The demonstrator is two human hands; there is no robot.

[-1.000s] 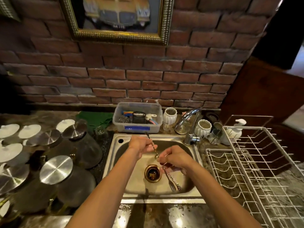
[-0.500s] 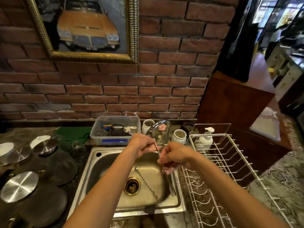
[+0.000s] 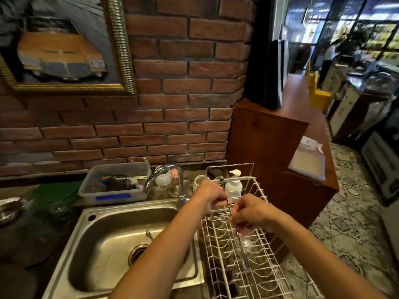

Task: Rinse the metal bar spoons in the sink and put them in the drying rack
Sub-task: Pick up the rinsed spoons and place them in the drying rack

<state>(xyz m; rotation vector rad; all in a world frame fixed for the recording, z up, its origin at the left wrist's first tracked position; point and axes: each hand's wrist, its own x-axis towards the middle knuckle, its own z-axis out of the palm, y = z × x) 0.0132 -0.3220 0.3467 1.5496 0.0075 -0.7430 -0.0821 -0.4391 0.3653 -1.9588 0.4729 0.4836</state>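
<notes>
Both hands hold one long metal bar spoon (image 3: 221, 179) over the white wire drying rack (image 3: 216, 253). My left hand (image 3: 212, 196) grips its upper stem just below the bowl, which points up and away. Lower down, my right hand (image 3: 252, 212) pinches the stem. The spoon's far end reaches down among the rack wires near the rack's middle. A second bar spoon (image 3: 149, 234) lies in the steel sink (image 3: 129, 209) beside the drain, mostly hidden by my left forearm.
The faucet (image 3: 164, 171) arches over the sink's back edge. Behind it stand a clear plastic box (image 3: 114, 184) of small items, white cups and a soap dispenser (image 3: 234, 184). Dark jars with lids (image 3: 8, 208) crowd the left counter. A wooden cabinet (image 3: 269, 147) stands right of the rack.
Both hands moved right with the bar spoon, from above the sink drain to above the drying rack. The other spoon stayed in the sink.
</notes>
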